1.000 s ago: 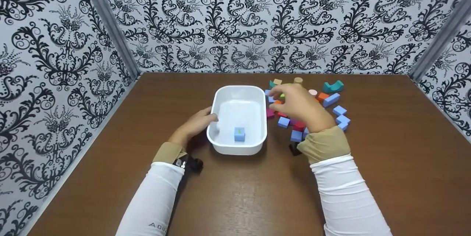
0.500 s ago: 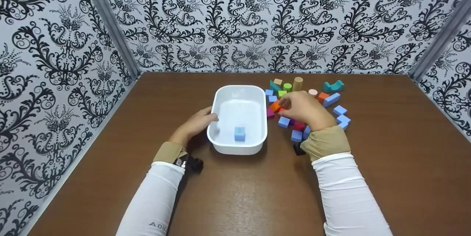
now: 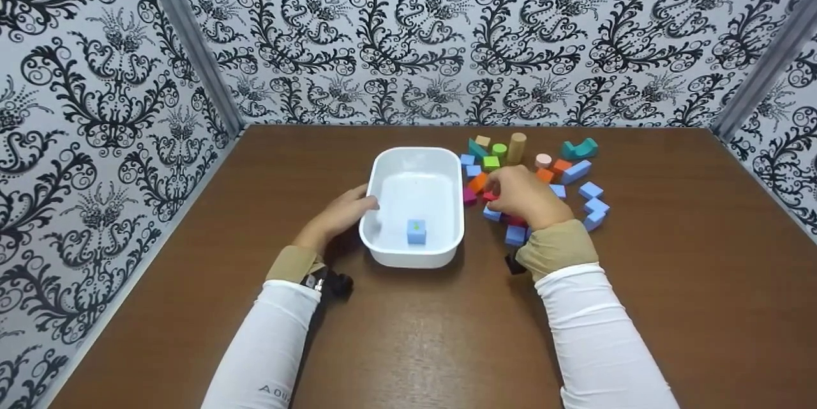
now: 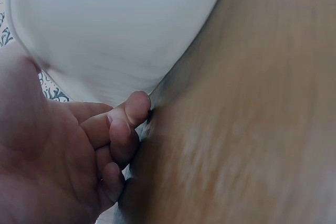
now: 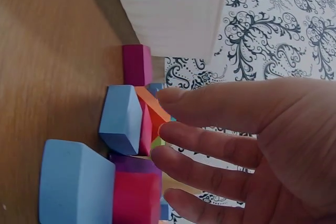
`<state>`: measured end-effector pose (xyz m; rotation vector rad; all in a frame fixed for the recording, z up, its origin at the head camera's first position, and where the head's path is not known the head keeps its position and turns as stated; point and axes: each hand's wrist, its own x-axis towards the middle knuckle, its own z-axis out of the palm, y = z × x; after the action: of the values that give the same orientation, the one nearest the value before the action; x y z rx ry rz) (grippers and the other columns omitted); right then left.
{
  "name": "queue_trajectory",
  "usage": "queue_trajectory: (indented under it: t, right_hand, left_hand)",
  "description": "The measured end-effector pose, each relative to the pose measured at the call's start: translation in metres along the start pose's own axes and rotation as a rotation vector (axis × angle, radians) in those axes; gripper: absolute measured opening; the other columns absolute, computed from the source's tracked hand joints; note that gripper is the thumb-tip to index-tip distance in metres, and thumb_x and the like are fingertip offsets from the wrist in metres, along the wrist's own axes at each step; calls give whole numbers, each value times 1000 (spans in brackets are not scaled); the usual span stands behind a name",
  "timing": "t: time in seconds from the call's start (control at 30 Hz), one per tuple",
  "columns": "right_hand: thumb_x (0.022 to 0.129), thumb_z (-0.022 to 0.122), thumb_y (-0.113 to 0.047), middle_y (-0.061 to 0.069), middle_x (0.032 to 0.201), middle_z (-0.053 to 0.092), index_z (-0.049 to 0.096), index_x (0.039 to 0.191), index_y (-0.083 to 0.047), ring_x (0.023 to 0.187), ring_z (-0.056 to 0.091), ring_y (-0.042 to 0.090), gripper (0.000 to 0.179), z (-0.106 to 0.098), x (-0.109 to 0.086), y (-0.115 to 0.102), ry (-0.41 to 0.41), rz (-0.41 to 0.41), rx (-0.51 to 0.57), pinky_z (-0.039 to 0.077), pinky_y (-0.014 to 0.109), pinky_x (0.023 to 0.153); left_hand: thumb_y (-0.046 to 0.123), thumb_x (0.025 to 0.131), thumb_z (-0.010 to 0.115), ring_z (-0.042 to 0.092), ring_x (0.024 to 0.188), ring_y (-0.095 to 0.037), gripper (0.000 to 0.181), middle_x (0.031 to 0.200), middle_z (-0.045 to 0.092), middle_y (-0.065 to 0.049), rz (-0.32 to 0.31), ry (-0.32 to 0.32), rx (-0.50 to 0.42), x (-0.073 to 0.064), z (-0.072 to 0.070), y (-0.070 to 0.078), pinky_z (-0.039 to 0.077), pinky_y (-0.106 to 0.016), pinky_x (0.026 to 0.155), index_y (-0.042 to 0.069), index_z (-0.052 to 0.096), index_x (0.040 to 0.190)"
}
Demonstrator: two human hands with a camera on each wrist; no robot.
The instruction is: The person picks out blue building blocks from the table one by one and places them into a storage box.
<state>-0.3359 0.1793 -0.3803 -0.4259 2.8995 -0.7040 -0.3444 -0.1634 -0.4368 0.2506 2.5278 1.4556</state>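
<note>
A white plastic tub [image 3: 415, 260] stands mid-table with one light blue cube [image 3: 416, 235] inside, near its front end. My left hand [image 3: 344, 211] holds the tub's left side, thumb over the rim; in the left wrist view its bent fingers [image 4: 123, 132] lie against the outer wall. Over the pile of coloured blocks to the right hovers my right hand [image 3: 526, 195], its thumb and fingertips close to a red block [image 3: 490, 195] and a light blue block [image 5: 121, 119]. The right wrist view shows a gap between thumb and fingers, nothing gripped.
Around the right hand lie a magenta block [image 5: 136, 65], an orange block [image 3: 477, 182] and several blue ones. Farther back are a tan cylinder [image 3: 516, 148], a green cube [image 3: 491, 163] and a teal arch [image 3: 579, 149]. Patterned walls border the table [image 3: 408, 339].
My right hand has come down from beside the tub's right rim to the blocks, shifting slightly right and toward me. The left hand and the tub stay in place.
</note>
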Motion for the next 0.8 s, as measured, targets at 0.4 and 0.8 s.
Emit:
queue_trajectory:
  t: [0.4,0.8]
  right_hand:
    - [83,75,-1,16,113,75,79,118,-3,98,66,34,35,8,1,-5,14,67,-73,57,50,87]
    - [84,70,-1,16,109,75,82,108,-6,91,65,37,27,15,2,-8,22,87,-126,55,48,79]
  left_hand:
    - [26,91,54,52,130,-31,77,154,54,-17,-26,-13,-27,-1,-1,1,39,-43,115,6,41,164]
    - [27,90,54,52,130,-31,77,153,55,-18,-25,-9,-15,-2,-1,1,39,-42,116,6,41,164]
